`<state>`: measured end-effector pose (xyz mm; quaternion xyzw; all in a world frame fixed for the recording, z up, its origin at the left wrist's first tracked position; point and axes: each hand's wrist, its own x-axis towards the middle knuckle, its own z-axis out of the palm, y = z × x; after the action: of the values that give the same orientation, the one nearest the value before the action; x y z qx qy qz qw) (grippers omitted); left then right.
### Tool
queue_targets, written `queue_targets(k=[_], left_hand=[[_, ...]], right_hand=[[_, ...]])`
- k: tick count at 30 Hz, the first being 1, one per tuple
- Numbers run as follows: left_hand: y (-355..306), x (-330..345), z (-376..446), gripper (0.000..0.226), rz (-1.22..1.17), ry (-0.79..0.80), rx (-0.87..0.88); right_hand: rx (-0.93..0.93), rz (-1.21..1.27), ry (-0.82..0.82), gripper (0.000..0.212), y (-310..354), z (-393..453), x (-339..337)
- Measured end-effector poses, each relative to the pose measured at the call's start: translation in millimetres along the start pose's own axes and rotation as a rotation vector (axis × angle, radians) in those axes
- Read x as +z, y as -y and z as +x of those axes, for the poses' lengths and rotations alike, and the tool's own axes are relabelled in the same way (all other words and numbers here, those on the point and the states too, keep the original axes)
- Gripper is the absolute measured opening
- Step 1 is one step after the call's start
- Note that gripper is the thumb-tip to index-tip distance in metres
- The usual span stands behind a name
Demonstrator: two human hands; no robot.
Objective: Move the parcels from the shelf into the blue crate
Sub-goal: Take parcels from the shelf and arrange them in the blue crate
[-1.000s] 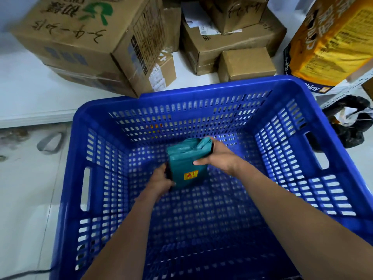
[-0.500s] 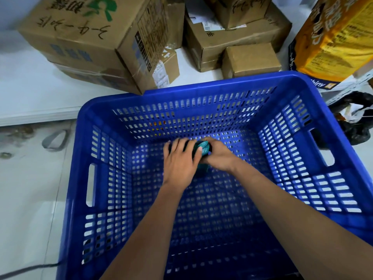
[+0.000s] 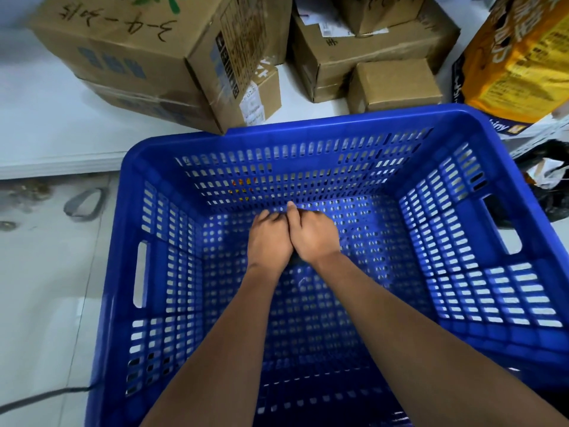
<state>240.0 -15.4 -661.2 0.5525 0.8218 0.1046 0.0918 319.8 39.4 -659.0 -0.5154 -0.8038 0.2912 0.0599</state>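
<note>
Reaching into the blue crate [image 3: 314, 131], I cannot tell either hand's grip, left hand [image 3: 269, 241] or right hand [image 3: 312, 238]; cardboard parcels [image 3: 397, 84] at twelve o'clock wait on the shelf [image 3: 46, 118].

Pale tiled floor [image 3: 46, 303], white shelf board [image 3: 55, 143].

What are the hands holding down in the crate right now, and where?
It cannot be told: left hand and right hand lie side by side, backs up, on the blue crate floor, hiding anything beneath.
</note>
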Motion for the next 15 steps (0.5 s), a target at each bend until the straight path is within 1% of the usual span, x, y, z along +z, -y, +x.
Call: queue_targets(k=[1, 3, 5, 6, 8, 10, 12, 15], left_hand=[[-1.1, -1.7, 2.0, 0.025, -0.019, -0.001, -0.016], [-3.5, -4.4, 8.0, 0.038, -0.083, -0.026, -0.076], [-3.0, -5.6, 15.0, 0.047, -0.154, -0.001, -0.188], [-1.8, -6.5, 19.1, 0.048, -0.19, 0.026, -0.246], [0.1, -9.0, 25.6, 0.048, -0.287, 0.077, -0.353], [-0.2, -9.8, 29.2, 0.044, -0.361, 0.13, -0.458], [-0.7, -8.2, 30.9, 0.033, -0.445, 0.187, -0.593], [-0.1, -10.3, 31.4, 0.017, -0.622, 0.253, -0.785]], right_hand=[[0.025, 0.008, -0.012, 0.066, 0.2, 2.0, -0.2], [0.066, -0.031, -0.006, 0.066, 2.1, 6.7, -3.1], [0.096, -0.107, 0.051, 0.054, 6.1, 11.8, -5.1], [0.149, -0.127, 0.08, 0.048, 8.1, 15.5, -4.9], [0.248, -0.15, 0.122, 0.045, 12.8, 22.9, -5.6], [0.34, -0.137, 0.16, 0.039, 14.6, 30.0, -4.4], [0.431, -0.062, 0.212, 0.03, 16.8, 32.8, -6.3], [0.518, 0.095, 0.246, 0.036, 14.9, 34.9, -5.9]])
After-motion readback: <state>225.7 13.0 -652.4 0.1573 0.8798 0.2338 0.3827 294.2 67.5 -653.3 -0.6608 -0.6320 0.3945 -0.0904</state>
